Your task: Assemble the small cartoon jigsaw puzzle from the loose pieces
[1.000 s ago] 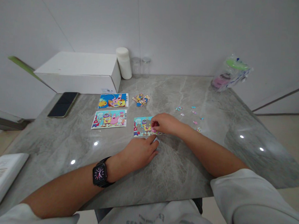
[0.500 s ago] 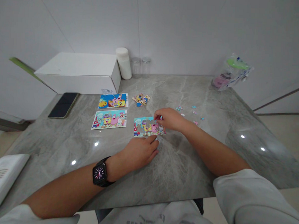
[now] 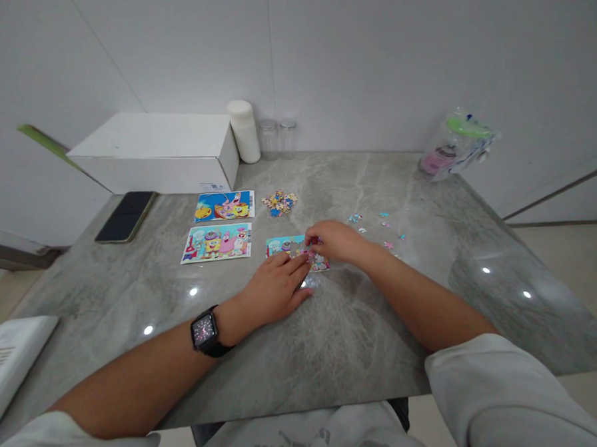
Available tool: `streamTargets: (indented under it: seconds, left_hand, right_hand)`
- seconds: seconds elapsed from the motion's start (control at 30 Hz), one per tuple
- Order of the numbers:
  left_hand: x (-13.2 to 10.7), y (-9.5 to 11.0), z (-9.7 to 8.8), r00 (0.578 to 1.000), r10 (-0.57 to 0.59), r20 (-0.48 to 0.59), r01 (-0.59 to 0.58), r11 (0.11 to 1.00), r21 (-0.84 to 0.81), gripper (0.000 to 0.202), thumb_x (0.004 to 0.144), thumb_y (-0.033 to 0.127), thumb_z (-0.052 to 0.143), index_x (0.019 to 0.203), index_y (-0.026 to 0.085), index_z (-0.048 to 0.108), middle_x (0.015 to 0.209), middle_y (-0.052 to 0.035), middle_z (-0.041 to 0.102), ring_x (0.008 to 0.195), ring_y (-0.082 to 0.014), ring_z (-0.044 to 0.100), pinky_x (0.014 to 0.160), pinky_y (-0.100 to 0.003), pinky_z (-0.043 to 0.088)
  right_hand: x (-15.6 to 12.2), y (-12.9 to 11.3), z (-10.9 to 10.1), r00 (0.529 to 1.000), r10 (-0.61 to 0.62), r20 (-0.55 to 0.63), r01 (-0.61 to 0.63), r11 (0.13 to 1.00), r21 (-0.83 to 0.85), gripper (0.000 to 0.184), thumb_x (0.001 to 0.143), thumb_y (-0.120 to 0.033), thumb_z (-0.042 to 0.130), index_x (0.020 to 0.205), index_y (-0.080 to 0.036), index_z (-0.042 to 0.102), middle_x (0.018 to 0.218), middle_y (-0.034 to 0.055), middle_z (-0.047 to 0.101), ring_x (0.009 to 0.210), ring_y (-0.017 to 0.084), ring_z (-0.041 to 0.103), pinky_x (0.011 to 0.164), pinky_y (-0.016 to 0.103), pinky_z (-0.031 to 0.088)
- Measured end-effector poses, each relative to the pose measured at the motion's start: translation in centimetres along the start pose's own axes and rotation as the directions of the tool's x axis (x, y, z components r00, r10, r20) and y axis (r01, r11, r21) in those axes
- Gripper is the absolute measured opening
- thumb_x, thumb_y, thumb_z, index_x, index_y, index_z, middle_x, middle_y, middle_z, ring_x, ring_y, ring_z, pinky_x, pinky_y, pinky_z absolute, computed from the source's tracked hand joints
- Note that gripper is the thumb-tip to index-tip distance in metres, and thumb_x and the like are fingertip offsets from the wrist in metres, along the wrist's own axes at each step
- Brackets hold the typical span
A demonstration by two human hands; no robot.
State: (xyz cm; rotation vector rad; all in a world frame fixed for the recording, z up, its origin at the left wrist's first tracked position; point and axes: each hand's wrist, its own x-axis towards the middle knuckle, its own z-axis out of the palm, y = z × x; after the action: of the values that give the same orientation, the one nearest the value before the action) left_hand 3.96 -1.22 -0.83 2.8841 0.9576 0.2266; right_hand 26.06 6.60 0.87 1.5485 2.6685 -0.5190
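From where I stand, a dark phone [image 3: 126, 217] lies at left on the grey surface [image 3: 373, 334], then two picture cards, the front card [image 3: 217, 244] and the back card [image 3: 225, 206]. Next comes a heap of puzzle pieces [image 3: 279, 204]. Nearer, the left hand [image 3: 278, 288] rests over the puzzle's [image 3: 274, 244] front edge, fingers slightly apart. The right hand [image 3: 336, 241] curls over its right part; whether those fingers pinch anything, I can't tell. Loose pieces [image 3: 388, 245] lie farther right.

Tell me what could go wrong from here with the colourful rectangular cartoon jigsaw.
The left hand reaches over the lower edge of the jigsaw; if that hand slides, the jigsaw could come apart. The right forearm passes close to the small pink and blue loose pieces; drawing it back might scatter some.
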Motion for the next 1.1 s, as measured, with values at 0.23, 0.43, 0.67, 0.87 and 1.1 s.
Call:
streamTargets:
  seconds: [0.23,0.43,0.67,0.87,1.1]
  left_hand:
    - [0.2,-0.3,-0.2,1.000,0.009,0.000,-0.009,0.999,-0.050,0.049,0.104,0.046,0.056,0.142,0.016,0.063,0.151,-0.0131,0.060,0.121,-0.0321,0.058,0.107,-0.049,0.047]
    - [0.5,-1.1,-0.2,0.999,0.039,-0.025,-0.042,0.991,-0.129,0.045,0.105,0.044,0.055,0.138,0.016,0.065,0.149,-0.0124,0.062,0.125,-0.0294,0.059,0.108,-0.046,0.047]
    - [0.6,-1.5,0.0,0.997,0.037,-0.064,-0.047,0.984,-0.174,0.038,0.104,0.042,0.057,0.134,0.021,0.067,0.142,-0.0107,0.067,0.125,-0.0282,0.061,0.109,-0.046,0.046]
    - [0.5,-1.6,0.2,0.996,0.050,-0.074,-0.063,0.980,-0.187,0.036,0.103,0.040,0.058,0.132,0.020,0.067,0.145,-0.0117,0.065,0.127,-0.0272,0.061,0.111,-0.045,0.046]
    - [0.7,-1.7,-0.4,0.975,-0.011,-0.221,-0.042,0.972,-0.233,0.024,0.104,0.030,0.051,0.095,0.018,0.069,0.101,-0.0096,0.071,0.097,-0.0217,0.063,0.089,-0.036,0.051]
  right_hand:
    - [0.1,-0.1,0.5,1.000,-0.009,0.009,0.008,1.000,0.029,0.019,0.088,-0.023,0.074,0.105,-0.023,0.082,0.099,0.0049,0.079,0.091,0.020,0.068,0.076,0.027,0.042]
    - [0.2,0.2,0.9,0.999,-0.027,-0.020,0.027,0.999,0.035,0.019,0.088,-0.022,0.071,0.104,-0.022,0.081,0.098,0.0052,0.080,0.090,0.020,0.068,0.076,0.027,0.041]
    - [0.2,0.5,0.9,0.999,-0.034,-0.039,0.036,0.998,0.053,0.017,0.087,-0.019,0.072,0.101,-0.022,0.081,0.097,0.0050,0.080,0.089,0.019,0.070,0.078,0.027,0.044]
    - [-2.1,2.3,-4.6,0.959,0.085,-0.269,-0.053,0.991,0.126,0.016,0.091,-0.025,0.065,0.097,-0.023,0.080,0.093,0.0039,0.079,0.078,0.018,0.068,0.076,0.029,0.047]
    - [-8.5,7.6,-9.6,0.747,0.364,-0.556,-0.259,0.930,0.259,0.025,0.092,-0.039,0.063,0.101,-0.021,0.079,0.084,0.0064,0.076,0.070,0.019,0.063,0.067,0.032,0.048]
